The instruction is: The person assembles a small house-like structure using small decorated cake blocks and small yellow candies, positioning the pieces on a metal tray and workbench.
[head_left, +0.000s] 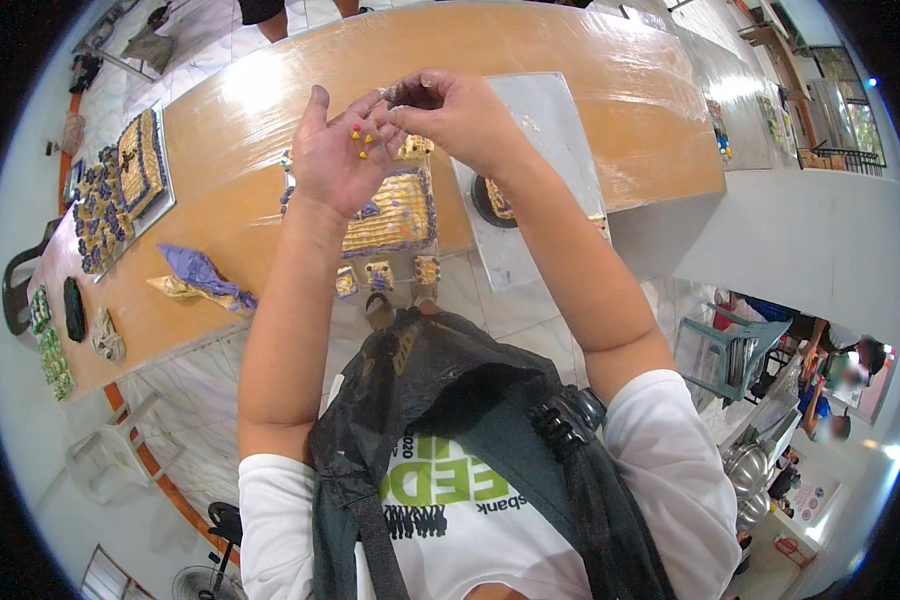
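Palm up over the table, my left hand carries several small red and yellow candy-like pieces on its palm. My right hand is pinched closed at my left fingertips; what it grips, if anything, cannot be made out. Beneath my left hand and wrist is a rectangular cake with yellow icing and purple piped edges, partly hidden by my arm. Small decorated cake squares stand along its near side. Partly covered by my right forearm, a dark round base bearing a yellow-iced piece sits on a grey board.
Purple and cream piping bags lie left on the plastic-covered table. Farther left are another iced cake, many purple-topped pieces and green packets. A person's legs show beyond the table; other people are far right.
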`<state>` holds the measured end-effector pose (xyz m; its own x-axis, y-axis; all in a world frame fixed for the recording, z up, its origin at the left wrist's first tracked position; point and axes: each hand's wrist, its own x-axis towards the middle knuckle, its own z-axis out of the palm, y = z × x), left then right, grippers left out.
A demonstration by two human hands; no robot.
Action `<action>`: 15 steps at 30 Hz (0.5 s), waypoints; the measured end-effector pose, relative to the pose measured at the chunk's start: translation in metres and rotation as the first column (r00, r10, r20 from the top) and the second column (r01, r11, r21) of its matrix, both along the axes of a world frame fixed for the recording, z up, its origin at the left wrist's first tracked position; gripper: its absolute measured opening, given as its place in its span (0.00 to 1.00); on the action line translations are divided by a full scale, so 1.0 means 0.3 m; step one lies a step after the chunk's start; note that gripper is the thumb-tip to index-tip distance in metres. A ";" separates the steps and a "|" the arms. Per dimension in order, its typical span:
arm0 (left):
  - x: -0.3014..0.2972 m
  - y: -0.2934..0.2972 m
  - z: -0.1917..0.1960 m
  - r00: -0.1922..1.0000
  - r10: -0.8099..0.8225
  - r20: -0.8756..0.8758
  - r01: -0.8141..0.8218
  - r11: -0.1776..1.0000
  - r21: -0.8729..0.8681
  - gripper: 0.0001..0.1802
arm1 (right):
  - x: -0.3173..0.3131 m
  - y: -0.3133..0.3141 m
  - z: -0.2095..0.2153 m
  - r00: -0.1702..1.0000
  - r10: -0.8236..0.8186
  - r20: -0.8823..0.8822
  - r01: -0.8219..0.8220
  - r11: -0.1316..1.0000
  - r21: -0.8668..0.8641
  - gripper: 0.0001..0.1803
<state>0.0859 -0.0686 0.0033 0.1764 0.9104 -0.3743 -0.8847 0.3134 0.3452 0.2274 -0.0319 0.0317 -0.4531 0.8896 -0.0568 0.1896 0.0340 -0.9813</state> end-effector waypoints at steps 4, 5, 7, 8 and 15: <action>-0.003 0.002 -0.017 0.988 -0.149 0.037 0.142 0.980 0.139 0.36 | 0.002 -0.011 0.004 0.998 0.046 0.053 -0.052 0.989 0.136 0.13; 0.020 -0.004 0.000 0.993 -0.117 -0.005 0.117 0.991 0.067 0.36 | -0.001 -0.016 -0.003 0.996 0.027 0.085 -0.044 0.979 0.197 0.13; 0.051 -0.009 0.029 0.995 -0.087 -0.049 0.087 0.996 0.004 0.36 | -0.012 -0.031 -0.015 0.989 -0.010 0.146 -0.038 0.946 0.323 0.14; 0.060 -0.008 0.028 0.995 -0.088 -0.048 0.088 0.996 0.007 0.35 | -0.012 -0.034 -0.015 0.984 -0.028 0.173 -0.034 0.939 0.343 0.14; 0.084 0.030 0.016 0.992 -0.099 -0.072 0.096 0.995 -0.041 0.32 | 0.000 0.000 -0.040 0.974 -0.044 0.222 -0.035 0.940 0.340 0.14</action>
<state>0.1111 -0.0595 0.0082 0.2341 0.8752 -0.4233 -0.8216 0.4109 0.3951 0.2274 -0.0318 0.0198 -0.4603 0.8750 0.1501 0.4026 0.3564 -0.8431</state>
